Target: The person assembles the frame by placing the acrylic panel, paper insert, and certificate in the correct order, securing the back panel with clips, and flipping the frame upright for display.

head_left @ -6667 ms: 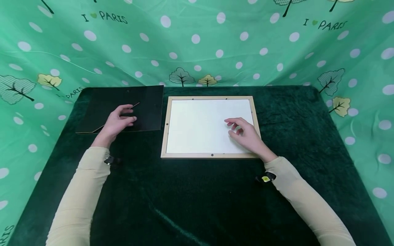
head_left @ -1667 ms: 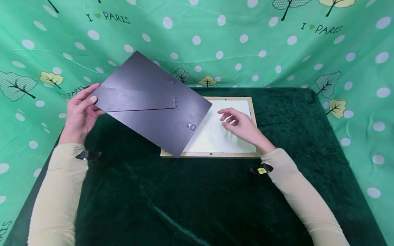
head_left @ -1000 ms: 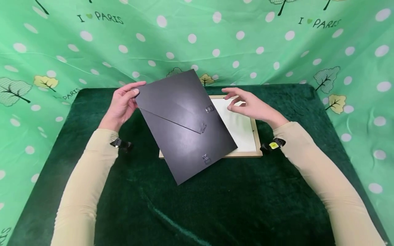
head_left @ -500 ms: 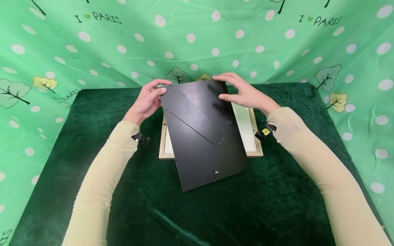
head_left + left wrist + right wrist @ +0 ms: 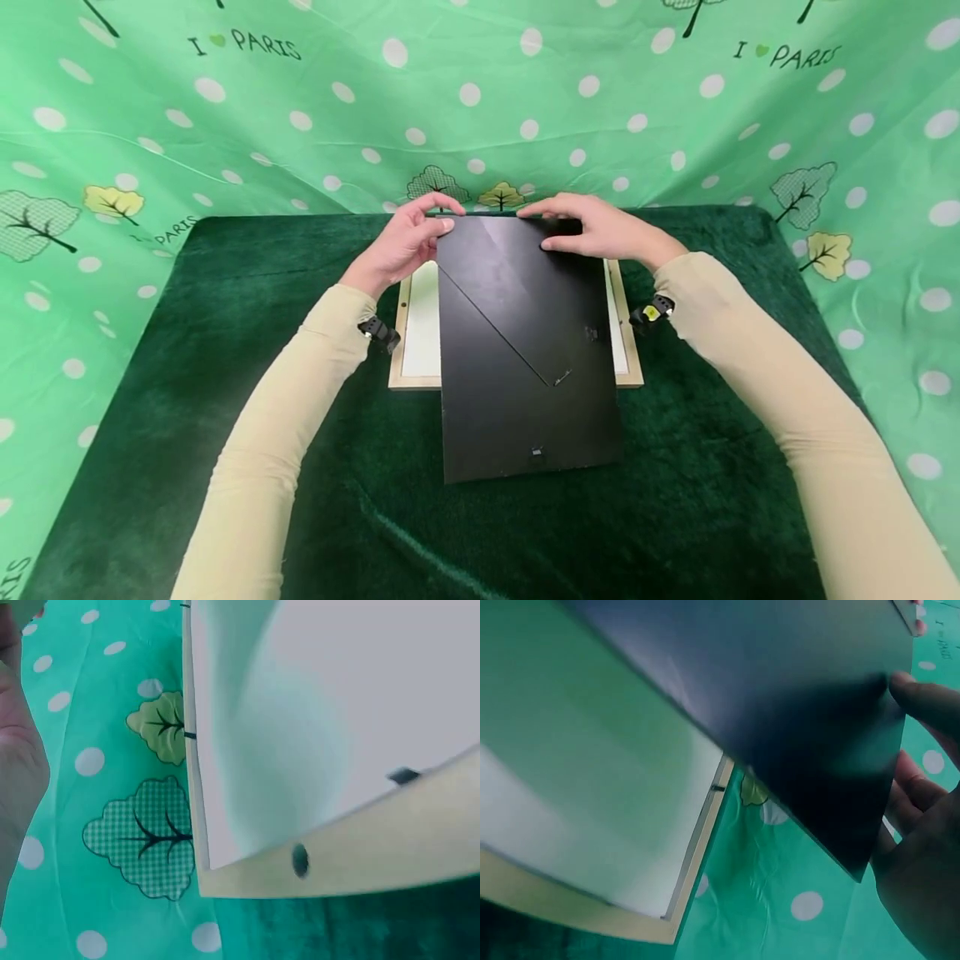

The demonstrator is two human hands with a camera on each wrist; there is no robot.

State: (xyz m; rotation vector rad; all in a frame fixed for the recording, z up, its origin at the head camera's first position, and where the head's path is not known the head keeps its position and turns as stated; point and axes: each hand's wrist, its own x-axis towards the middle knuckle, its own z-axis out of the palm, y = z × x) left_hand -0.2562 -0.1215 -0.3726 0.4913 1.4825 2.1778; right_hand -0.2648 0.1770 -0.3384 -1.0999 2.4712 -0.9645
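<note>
A black picture-frame backing board (image 5: 510,333), with a stand leg and small metal hangers on its face, is held tilted over the frame in the head view. My left hand (image 5: 401,244) pinches its far left corner, thumb on the near face. At the far right corner my right hand (image 5: 603,231) grips the edge. The right wrist view shows that thumb on the board's face (image 5: 780,697) and fingers behind it. Beneath lies a light wooden picture frame (image 5: 415,382) with a white sheet (image 5: 422,333) inside, largely covered by the board.
A dark green velvet cloth (image 5: 300,500) covers the table. Green polka-dot fabric (image 5: 480,100) hangs at the back and both sides. Small dark retaining tabs (image 5: 405,776) sit along the frame's inner edge.
My left hand lifted the board off the table at left, carried it right over the frame and turned it upright. My right hand moved up from over the frame and took its far right corner.
</note>
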